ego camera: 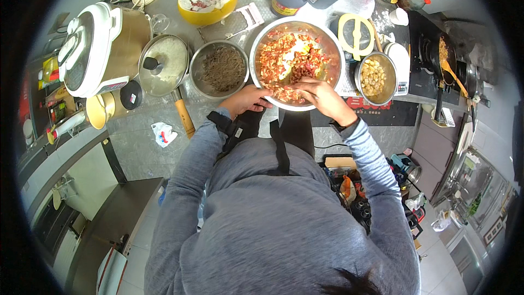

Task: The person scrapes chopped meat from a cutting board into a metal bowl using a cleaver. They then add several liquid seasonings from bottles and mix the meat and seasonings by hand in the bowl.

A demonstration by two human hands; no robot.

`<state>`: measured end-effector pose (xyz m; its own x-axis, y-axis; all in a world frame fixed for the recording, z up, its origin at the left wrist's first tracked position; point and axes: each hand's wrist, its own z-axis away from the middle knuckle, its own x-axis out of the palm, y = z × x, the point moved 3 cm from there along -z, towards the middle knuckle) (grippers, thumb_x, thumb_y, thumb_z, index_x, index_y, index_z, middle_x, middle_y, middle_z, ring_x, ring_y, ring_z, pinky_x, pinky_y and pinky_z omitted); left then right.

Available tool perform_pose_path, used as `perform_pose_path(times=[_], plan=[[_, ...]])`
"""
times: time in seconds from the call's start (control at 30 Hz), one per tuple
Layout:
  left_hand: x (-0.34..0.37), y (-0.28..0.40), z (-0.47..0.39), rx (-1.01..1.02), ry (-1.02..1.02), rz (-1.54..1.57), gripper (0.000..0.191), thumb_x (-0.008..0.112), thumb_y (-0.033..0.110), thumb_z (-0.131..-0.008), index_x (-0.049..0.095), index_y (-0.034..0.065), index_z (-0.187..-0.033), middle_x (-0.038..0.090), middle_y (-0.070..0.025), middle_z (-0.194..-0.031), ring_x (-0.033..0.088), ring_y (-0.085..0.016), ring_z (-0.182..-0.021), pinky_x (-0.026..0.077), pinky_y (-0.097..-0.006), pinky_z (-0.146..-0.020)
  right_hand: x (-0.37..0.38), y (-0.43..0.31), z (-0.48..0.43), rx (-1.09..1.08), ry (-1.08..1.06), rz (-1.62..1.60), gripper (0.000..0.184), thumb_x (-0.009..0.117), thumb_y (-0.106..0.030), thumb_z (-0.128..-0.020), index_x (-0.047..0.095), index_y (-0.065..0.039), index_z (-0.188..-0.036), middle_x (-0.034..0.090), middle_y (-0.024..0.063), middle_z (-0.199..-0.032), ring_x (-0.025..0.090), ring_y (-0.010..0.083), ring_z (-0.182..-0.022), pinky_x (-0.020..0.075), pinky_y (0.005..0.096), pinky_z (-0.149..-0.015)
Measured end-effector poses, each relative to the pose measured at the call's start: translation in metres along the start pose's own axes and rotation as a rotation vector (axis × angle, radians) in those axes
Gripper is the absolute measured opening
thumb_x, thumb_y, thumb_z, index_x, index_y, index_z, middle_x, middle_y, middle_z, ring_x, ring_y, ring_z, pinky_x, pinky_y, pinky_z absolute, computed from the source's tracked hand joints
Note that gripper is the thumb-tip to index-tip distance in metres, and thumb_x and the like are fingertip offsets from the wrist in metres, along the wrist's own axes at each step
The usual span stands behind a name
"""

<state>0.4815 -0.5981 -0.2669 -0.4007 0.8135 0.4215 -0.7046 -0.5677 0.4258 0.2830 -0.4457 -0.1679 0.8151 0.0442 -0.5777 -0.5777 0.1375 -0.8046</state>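
A large steel mixing bowl [336, 51] stands before me at the counter's front edge. It contains a chopped red and tan mixture [282, 55] with a pale yellow patch near the middle. My left hand [247, 100] holds the bowl's near-left rim, thumb over the edge and fingers below. My right hand [321, 93] reaches over the near-right rim, its fingertips down at the mixture; whether they pinch any of it is hidden. Left of this bowl is a smaller steel bowl [195, 81] of dark brown shredded food [223, 67].
A lidded pan [163, 59] has its wooden handle [184, 114] jutting past the counter edge. Farther left is a rice cooker [110, 49]. A steel bowl of tan chunks [373, 78] sits right, near a wok [444, 57]. Behind stand a yellow bowl [208, 14] and a sauce jug [286, 0].
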Motion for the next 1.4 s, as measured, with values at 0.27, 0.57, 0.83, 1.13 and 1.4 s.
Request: perform_pose_path(times=[0.27, 0.57, 0.83, 1.13, 1.4], plan=[[0.000, 0.003, 0.005, 0.004, -0.005, -0.022, 0.042, 0.071, 0.038, -0.102, 0.063, 0.0138, -0.136, 0.071, -0.0002, -0.129, 0.074, -0.015, -0.098, 0.055, -0.0260, -0.071, -0.005, 0.036, -0.061, 0.050, 0.514, -0.104, 0.024, 0.066, 0.000, -0.093, 0.075, -0.003, -0.115, 0.073, 0.0183, -0.114, 0.073, 0.0371, -0.102, 0.0588, 0.0403, -0.090], [-0.004, 0.003, 0.001, -0.044, 0.000, -0.076, 0.041, 0.072, 0.040, -0.102, 0.065, 0.0145, -0.133, 0.073, 0.0009, -0.121, 0.074, -0.014, -0.098, 0.055, -0.0245, -0.069, 0.004, 0.026, -0.075, -0.017, 0.281, -0.039, 0.015, 0.071, -0.007, -0.094, 0.076, 0.001, -0.106, 0.074, 0.0190, -0.103, 0.072, 0.0368, -0.094, 0.0568, 0.0425, -0.085], [-0.001, 0.005, 0.006, 0.015, -0.008, -0.077, 0.037, 0.071, 0.039, -0.103, 0.066, 0.0162, -0.131, 0.073, 0.0029, -0.117, 0.073, -0.011, -0.094, 0.052, -0.0229, -0.069, -0.013, -0.003, 0.003, -0.006, -0.009, -0.029, 0.022, 0.070, -0.012, -0.099, 0.075, 0.003, -0.115, 0.074, 0.0179, -0.108, 0.072, 0.0362, -0.101, 0.0573, 0.0411, -0.087], [0.000, 0.005, 0.007, -0.009, 0.008, -0.110, 0.039, 0.072, 0.040, -0.102, 0.066, 0.0143, -0.132, 0.073, 0.0021, -0.118, 0.073, -0.011, -0.095, 0.054, -0.0238, -0.069, -0.015, 0.042, -0.047, 0.082, 0.414, 0.316, 0.028, 0.062, -0.007, -0.096, 0.073, -0.008, -0.122, 0.071, 0.0144, -0.119, 0.072, 0.0362, -0.104, 0.0592, 0.0435, -0.090], [-0.001, 0.002, 0.001, 0.000, -0.008, -0.059, 0.042, 0.072, 0.039, -0.102, 0.065, 0.0128, -0.135, 0.073, 0.0009, -0.123, 0.073, -0.010, -0.096, 0.054, -0.0233, -0.072, -0.036, 0.051, -0.011, 0.363, 0.250, 0.619, 0.022, 0.061, -0.017, -0.104, 0.071, 0.002, -0.104, 0.073, 0.0232, -0.095, 0.072, 0.0434, -0.083, 0.0595, 0.0521, -0.074]])
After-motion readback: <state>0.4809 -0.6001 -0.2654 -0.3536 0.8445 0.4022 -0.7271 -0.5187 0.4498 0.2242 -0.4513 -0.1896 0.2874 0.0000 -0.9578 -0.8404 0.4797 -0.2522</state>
